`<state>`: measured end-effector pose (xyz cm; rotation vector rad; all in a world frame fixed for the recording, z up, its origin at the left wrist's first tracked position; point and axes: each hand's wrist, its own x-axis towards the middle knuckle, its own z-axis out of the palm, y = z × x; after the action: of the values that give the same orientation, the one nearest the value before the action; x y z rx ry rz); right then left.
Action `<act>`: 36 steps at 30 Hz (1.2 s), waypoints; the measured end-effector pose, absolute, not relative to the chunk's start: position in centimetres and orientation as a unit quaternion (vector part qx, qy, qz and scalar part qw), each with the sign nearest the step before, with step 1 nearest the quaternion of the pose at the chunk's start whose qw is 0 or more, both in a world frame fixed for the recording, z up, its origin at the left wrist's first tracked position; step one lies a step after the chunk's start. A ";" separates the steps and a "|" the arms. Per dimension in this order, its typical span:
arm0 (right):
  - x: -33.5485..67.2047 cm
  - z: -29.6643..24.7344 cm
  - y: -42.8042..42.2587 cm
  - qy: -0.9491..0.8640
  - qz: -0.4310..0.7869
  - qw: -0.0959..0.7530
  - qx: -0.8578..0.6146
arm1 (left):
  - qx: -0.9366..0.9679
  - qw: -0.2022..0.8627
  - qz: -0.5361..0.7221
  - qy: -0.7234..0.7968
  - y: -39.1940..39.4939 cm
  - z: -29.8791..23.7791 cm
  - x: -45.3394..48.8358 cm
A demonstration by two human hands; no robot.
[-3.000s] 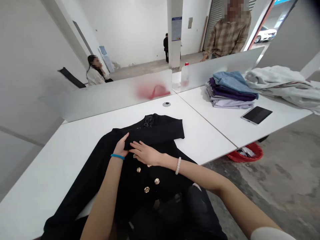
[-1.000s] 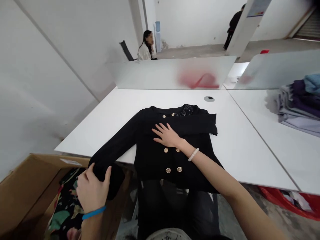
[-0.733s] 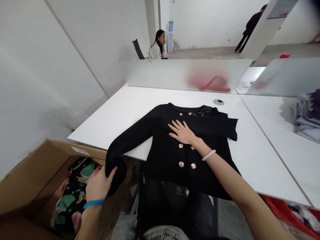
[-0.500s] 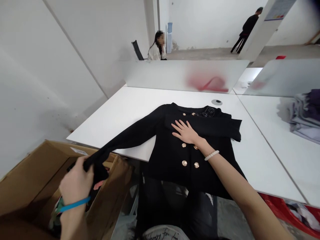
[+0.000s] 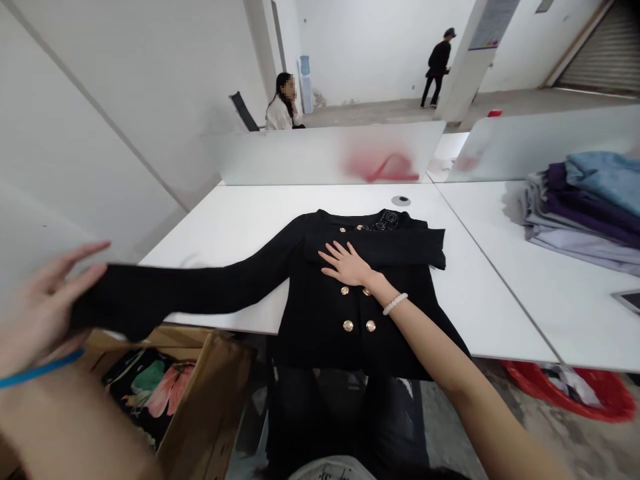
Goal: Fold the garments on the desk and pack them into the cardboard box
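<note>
The left hand [image 5: 37, 307] pinches the cuff end of a black sleeve [image 5: 165, 300], thumb under and fingers loosely spread above it; the hand is blurred and cut by the left edge, so how tight the hold is cannot be told. The right hand [image 5: 345, 263] lies open and flat, palm down, on the chest of the black jacket [image 5: 320, 320], holding nothing. The jacket lies face up on the white table [image 5: 235, 220], its hem hanging over the near edge and its other sleeve folded across the chest.

Half a second ago the left hand was low over the cardboard box [image 5: 210, 393] with the sleeve drooping; now it is raised and the sleeve runs out level to the left. The right hand has kept its place.

The box is partly hidden by the left arm and shows a flowered cloth [image 5: 155, 390]. A tablet [image 5: 631, 300] is cut off at the right edge. The poster [image 5: 493, 27] on the pillar is too small to read
</note>
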<state>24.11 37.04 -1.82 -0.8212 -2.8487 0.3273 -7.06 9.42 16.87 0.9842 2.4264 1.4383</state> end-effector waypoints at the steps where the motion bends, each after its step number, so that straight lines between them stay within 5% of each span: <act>1: 24.1 -1.8 37.1 -0.945 0.140 0.101 -0.278 | 0.345 0.064 0.550 0.758 12.0 17.9 -5.2; 4: 24.6 -1.7 37.8 -0.865 0.325 0.248 -0.291 | 0.479 0.172 0.617 0.601 21.0 19.2 0.7; 8: 26.0 -1.4 39.7 -0.506 0.664 0.468 -0.291 | 0.618 0.301 0.486 0.540 30.3 15.9 7.6; 11: 26.9 -1.1 40.7 -0.318 0.754 0.506 -0.272 | 0.645 0.268 0.457 0.551 31.8 11.2 10.9; 14: 27.4 -0.6 41.0 -0.231 0.791 0.518 -0.231 | 0.719 0.342 0.327 0.509 29.9 6.3 12.9; 18: 28.7 0.3 40.7 -0.208 0.800 0.537 -0.166 | 0.793 0.284 0.201 0.500 27.4 1.5 14.3; 26: 31.2 3.1 39.9 -0.303 0.726 0.543 -0.292 | 0.719 0.082 0.213 0.657 27.8 -0.4 12.2; 36: 36.0 4.4 40.8 -0.478 0.545 0.586 -0.361 | 0.642 -0.044 0.188 0.742 27.5 -2.5 8.0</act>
<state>36.04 40.84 4.42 -0.8410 -1.1149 1.2712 7.95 27.54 -2.52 2.0769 2.3980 0.6064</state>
